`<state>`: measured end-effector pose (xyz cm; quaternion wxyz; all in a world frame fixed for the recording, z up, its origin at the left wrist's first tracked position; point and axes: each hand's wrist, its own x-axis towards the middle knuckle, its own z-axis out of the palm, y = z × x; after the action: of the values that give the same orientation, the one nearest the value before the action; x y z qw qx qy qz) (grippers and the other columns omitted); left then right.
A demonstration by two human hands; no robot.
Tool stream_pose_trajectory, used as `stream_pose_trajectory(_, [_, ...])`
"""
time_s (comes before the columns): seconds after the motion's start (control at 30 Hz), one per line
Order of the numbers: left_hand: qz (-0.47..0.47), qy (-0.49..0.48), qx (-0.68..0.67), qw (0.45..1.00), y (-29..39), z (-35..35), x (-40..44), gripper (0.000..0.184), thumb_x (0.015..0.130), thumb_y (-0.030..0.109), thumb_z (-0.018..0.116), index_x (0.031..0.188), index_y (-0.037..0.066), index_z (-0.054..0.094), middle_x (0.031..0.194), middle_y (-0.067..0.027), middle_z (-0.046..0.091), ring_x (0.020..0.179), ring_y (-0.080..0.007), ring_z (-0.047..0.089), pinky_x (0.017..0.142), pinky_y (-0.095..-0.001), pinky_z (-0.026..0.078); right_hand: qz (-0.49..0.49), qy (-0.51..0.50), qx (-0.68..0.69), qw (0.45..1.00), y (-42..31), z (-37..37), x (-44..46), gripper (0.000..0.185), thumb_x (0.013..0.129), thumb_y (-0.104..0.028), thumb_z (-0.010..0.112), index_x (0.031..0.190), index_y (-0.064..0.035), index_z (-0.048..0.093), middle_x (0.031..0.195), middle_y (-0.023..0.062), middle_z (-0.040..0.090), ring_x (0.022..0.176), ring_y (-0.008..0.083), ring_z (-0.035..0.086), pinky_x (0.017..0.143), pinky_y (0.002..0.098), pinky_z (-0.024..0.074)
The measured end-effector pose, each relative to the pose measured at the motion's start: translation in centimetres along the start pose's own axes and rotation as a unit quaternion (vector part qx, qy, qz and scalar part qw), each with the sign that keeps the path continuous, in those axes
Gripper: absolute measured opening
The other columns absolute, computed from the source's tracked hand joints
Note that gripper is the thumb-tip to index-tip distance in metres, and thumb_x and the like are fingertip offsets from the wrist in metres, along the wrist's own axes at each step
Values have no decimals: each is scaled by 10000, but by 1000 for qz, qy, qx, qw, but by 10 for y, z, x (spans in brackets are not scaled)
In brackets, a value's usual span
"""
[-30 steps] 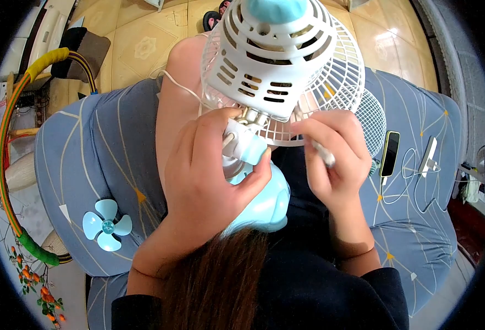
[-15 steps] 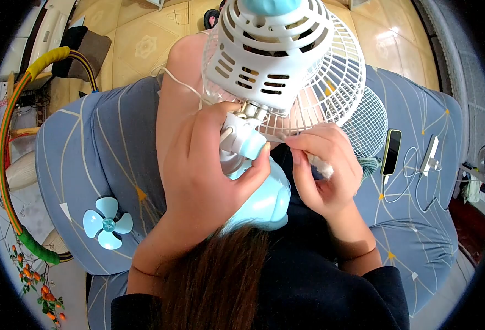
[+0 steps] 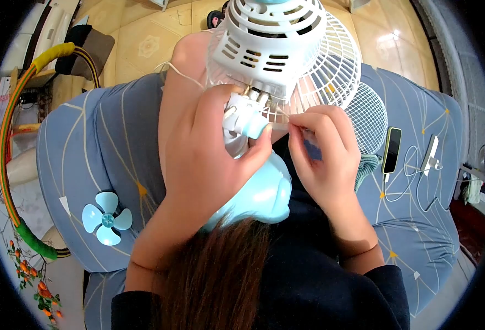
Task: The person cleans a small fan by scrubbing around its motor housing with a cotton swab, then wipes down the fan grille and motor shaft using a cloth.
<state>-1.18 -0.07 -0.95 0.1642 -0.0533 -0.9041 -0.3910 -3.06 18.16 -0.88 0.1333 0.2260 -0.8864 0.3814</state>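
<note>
My left hand (image 3: 209, 137) is closed around the white and light-blue neck joint (image 3: 248, 118) of an electric fan, thumb against its blue knob. Above the joint sits the white slotted motor housing (image 3: 259, 55), tilted away from me, with the white wire grille (image 3: 338, 66) behind it. The light-blue fan base (image 3: 259, 190) rests against my lap, partly hidden by hair and my left hand. Just right of the joint, my right hand (image 3: 325, 148) pinches a thin pale stick (image 3: 281, 113) pointing at the gap under the housing. Its exact kind is too small to make out.
A blue four-bladed fan blade (image 3: 107, 219) lies on the grey patterned sofa (image 3: 116, 132) at left. To the right are a round mesh grille (image 3: 367, 118), a green cloth (image 3: 367, 166), a phone (image 3: 392, 149) on a cable and a white power strip (image 3: 431, 154). A striped hoop (image 3: 3, 148) stands at far left.
The fan head and joint have shifted slightly upward in view. My right hand has risen with its thin stick toward the joint; the white fluffy bit in its palm no longer shows.
</note>
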Motion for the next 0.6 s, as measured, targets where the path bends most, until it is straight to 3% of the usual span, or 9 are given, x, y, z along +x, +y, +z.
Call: stream_pose_trajectory(0.6, [-14, -8, -9, 1000, -2, 0, 0, 541, 730, 201, 829, 1145, -34, 572, 968, -187, 635, 864, -349, 648, 744, -411, 535, -49, 3, -9, 999, -3, 0, 4, 235, 692, 52, 733, 865, -24, 593, 801, 120, 559, 729, 311, 573, 654, 400, 486])
